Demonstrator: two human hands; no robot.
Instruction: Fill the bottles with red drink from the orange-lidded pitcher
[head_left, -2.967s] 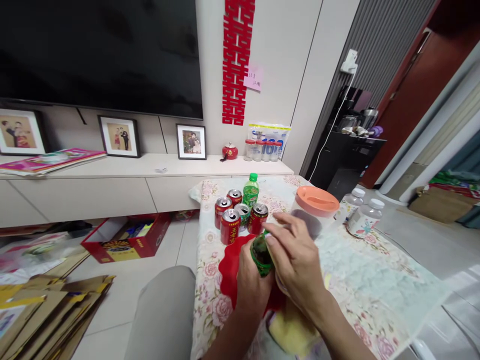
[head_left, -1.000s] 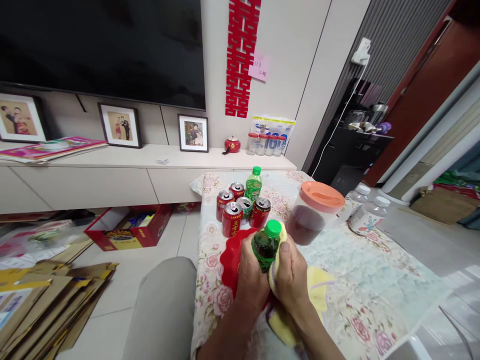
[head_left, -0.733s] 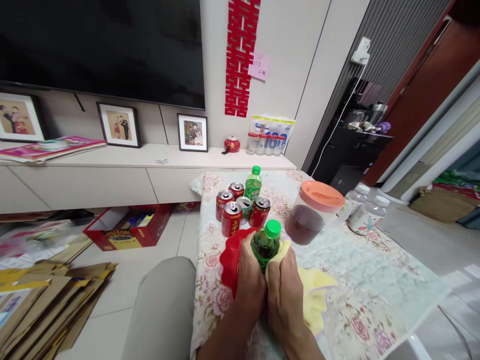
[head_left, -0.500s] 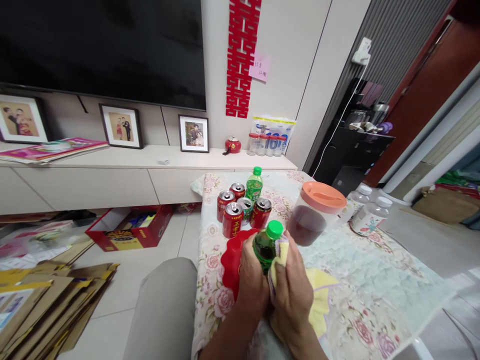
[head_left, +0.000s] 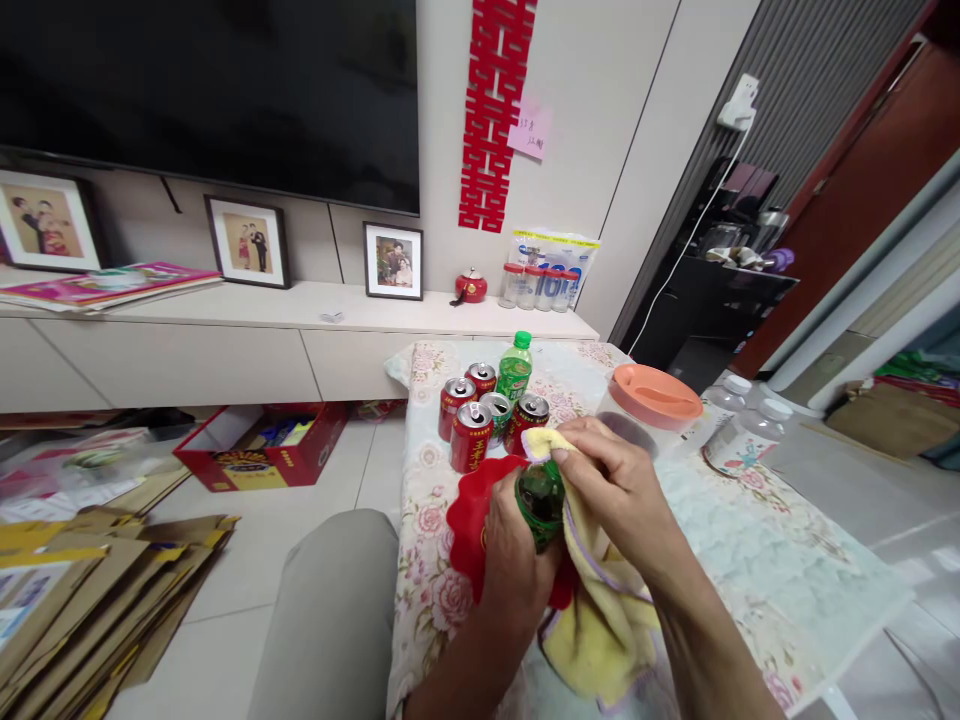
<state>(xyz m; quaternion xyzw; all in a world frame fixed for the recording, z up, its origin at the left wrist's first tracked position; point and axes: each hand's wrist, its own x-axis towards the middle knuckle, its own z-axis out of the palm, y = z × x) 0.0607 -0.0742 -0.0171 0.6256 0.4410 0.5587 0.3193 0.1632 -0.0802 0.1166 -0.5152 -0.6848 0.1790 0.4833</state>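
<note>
My left hand [head_left: 517, 555] is wrapped round the body of a green plastic bottle [head_left: 541, 500] above a red scalloped tray [head_left: 466, 520]. Over the bottle's cap, my right hand [head_left: 619, 490] pinches a yellow cloth [head_left: 600, 640] with a purple edge. Most of the cap is hidden by the cloth, which hangs down along the bottle's right side to the table. Just beyond stand several drink cans, among them a red can [head_left: 471, 440] and a green can [head_left: 496, 412], with a second green bottle [head_left: 514, 370] behind them.
A pitcher with an orange lid [head_left: 656, 395] is close behind my right hand. Farther right are two clear bottles with white caps [head_left: 750, 440]. A floral cloth covers the table [head_left: 795, 560]. On the floor at left are a red box [head_left: 262, 455] and flattened cardboard [head_left: 150, 600].
My right hand has moved up from the bottle's side to its cap, bringing the cloth over the top. My left hand still holds the bottle.
</note>
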